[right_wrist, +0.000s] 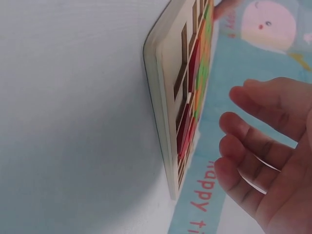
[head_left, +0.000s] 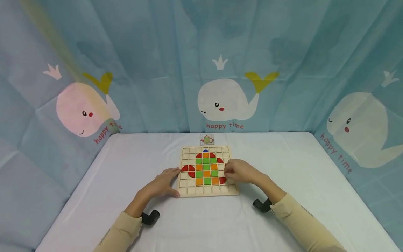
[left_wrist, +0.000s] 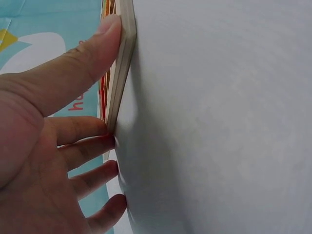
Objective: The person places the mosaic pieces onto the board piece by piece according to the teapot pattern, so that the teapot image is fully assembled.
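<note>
A wooden grid board [head_left: 192,190] lies flat, with orange, green and red pieces and one blue piece [head_left: 205,151] set in its cells. My left hand [head_left: 162,182] rests along the board's left side. In the left wrist view its thumb [left_wrist: 92,56] lies over the board's edge, and the fingers are extended. Over the right part of the board hovers my right hand [head_left: 244,171], nearest to the red pieces there. Seen from the right wrist, its fingers [right_wrist: 248,156] are loosely bent and apart from the board, with nothing visible between them.
Behind the board lies a small picture card [head_left: 206,139] on the white tablecloth [head_left: 277,154]. Blue curtains [head_left: 157,70] printed with whales enclose the table at the back and sides. A black device [head_left: 151,217] sits at each wrist.
</note>
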`<action>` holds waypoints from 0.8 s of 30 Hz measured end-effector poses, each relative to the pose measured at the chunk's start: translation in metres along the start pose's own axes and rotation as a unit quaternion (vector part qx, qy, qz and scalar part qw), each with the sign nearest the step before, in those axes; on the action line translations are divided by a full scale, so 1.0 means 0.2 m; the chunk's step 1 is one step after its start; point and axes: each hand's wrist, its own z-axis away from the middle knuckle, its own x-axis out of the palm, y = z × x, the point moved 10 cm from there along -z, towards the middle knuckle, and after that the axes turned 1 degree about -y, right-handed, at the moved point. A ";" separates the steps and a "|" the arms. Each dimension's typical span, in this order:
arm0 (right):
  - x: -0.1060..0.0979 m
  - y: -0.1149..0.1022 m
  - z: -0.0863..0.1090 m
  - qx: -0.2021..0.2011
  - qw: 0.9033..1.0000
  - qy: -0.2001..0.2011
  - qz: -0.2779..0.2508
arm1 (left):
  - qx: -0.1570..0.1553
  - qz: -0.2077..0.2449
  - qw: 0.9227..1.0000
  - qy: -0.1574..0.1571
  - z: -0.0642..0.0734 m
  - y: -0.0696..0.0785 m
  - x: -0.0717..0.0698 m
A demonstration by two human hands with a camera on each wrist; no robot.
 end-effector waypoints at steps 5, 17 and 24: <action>-0.01 0.02 0.00 0.007 1.000 0.003 -0.002 | 0.007 -0.003 1.000 0.001 0.01 0.01 -0.01; -0.03 0.10 0.05 0.026 0.999 0.019 -0.029 | 0.011 -0.008 1.000 0.001 0.00 0.01 -0.01; -0.06 0.14 0.08 0.042 0.997 0.026 -0.054 | 0.009 -0.008 1.000 -0.001 0.00 0.01 -0.01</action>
